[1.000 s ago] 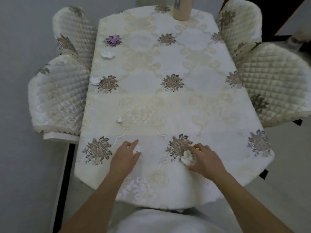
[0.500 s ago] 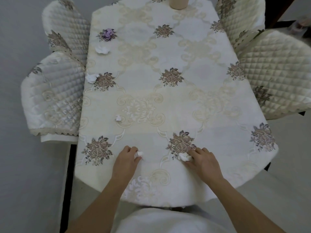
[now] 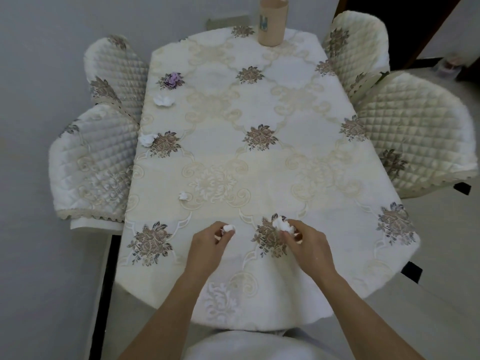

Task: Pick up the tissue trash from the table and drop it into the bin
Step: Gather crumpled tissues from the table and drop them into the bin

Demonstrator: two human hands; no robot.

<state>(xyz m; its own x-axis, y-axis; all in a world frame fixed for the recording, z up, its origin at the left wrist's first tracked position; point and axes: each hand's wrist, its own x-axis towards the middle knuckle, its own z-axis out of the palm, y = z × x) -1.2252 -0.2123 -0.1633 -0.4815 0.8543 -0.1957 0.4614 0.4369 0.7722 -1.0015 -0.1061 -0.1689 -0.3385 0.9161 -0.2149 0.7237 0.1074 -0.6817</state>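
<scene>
Now the table (image 3: 259, 162) carries four more wads along its left side, a purple wad (image 3: 174, 79) farthest, then a white wad (image 3: 163, 100), an edge wad (image 3: 147, 139) and a tiny scrap (image 3: 183, 196), all lying ahead and to the left of the hands. The left hand (image 3: 207, 244) is nearer to them, with the scrap closest, but its fingers are closed around a small tissue (image 3: 229, 228). The right hand (image 3: 305, 240) pinches a bigger tissue (image 3: 281, 223) just above the cloth, and no bin is visible.

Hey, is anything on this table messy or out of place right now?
Yes. Crumpled tissues litter the left side of the tablecloth: one purple tissue and three white tissues. The left hand and right hand each pinch another wad.
</scene>
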